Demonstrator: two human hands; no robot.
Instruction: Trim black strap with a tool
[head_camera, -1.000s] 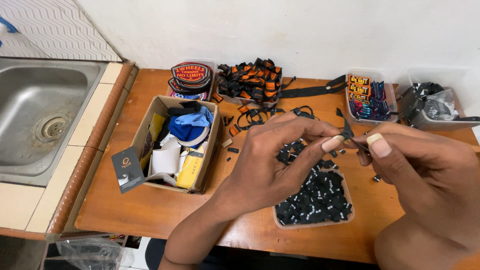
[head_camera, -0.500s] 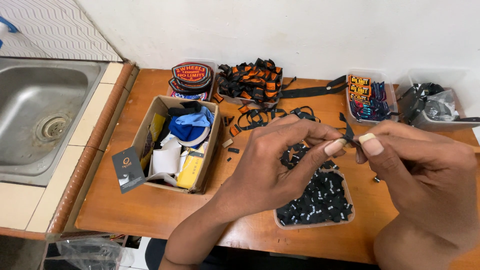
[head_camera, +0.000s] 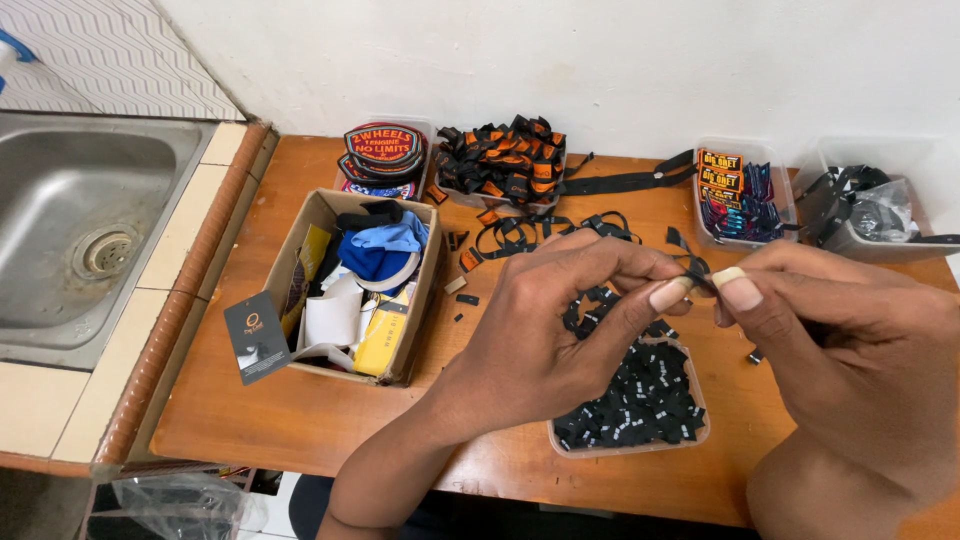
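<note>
Pinching black label, left hand, right hand

A wooden surface is seen beside a steel sink at nine o'clock. An open cardboard box of cloth and card pieces is set left of centre. A shallow tray of small black tags is placed at five o'clock. At twelve o'clock a stack of round patches and a heap of orange-and-black straps are found. Two clear tubs are ranged at two o'clock. Loose black scraps are scattered between.
</note>
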